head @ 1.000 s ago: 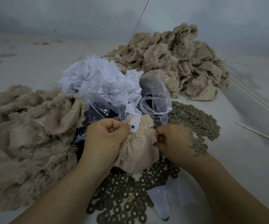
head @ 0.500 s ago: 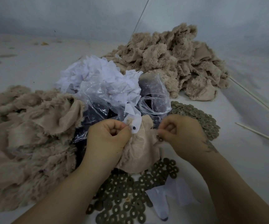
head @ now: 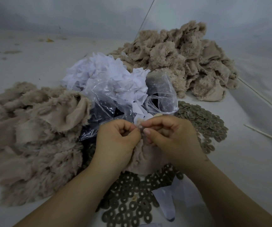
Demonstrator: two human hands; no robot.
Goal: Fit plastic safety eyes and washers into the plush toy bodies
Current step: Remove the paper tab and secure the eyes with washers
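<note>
Pale counter, grey wall behind. Plush body at centre, over loose washers. Left hand and right hand together, both pinching its top fold. Clear bag w/ white paper just behind body; plush piles left and far right of body.

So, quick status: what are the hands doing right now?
Left hand and right hand both pinch the plush body. Washers below. Nothing in the way.
</note>
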